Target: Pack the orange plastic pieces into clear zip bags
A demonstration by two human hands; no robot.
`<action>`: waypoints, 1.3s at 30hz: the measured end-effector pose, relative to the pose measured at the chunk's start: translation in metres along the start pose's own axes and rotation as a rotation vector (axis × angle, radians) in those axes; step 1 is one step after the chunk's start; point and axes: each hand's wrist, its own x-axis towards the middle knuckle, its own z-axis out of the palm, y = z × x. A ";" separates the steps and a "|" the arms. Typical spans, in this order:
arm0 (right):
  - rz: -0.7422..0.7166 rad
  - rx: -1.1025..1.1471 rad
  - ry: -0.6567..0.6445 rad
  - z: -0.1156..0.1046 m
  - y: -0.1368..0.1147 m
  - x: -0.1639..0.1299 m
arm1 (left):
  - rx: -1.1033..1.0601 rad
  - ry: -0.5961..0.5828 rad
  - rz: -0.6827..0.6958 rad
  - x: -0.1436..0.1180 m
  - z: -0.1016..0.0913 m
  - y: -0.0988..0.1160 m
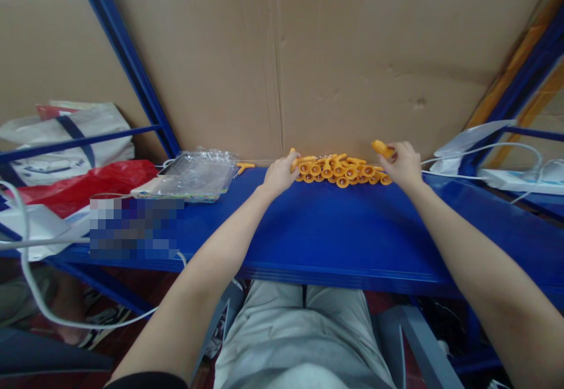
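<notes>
A red bag (83, 183) and clear plastic packets (196, 174) are seen at the left of a blue shelf (343, 230). The left hand (278, 175) is curled against the left end of a heap of orange plastic pieces (341, 171). At the heap's right end, 1 orange piece (381, 148) is pinched in the right hand (403, 164). The heap is probably best steadied while single pieces are lifted.

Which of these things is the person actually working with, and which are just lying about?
In use: orange parts piled on the blue bench; left hand at the pile's end; right hand holding one orange piece.

Lying about: clear bags, stray orange part, red bag, white tote, power strip, cardboard.
</notes>
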 end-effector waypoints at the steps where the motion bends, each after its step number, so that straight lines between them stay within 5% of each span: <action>1: -0.064 0.022 -0.004 0.003 -0.009 -0.001 | -0.004 0.011 0.002 0.000 0.000 0.001; 6: -0.383 0.096 -0.091 0.010 -0.051 -0.013 | 0.013 0.015 0.005 -0.002 0.001 0.006; 11: -0.499 0.110 -0.138 0.011 -0.071 -0.021 | 0.043 -0.002 -0.011 -0.005 0.005 0.012; 39: -0.391 0.133 -0.212 0.021 -0.058 -0.022 | 0.137 -0.079 -0.115 -0.006 0.002 0.010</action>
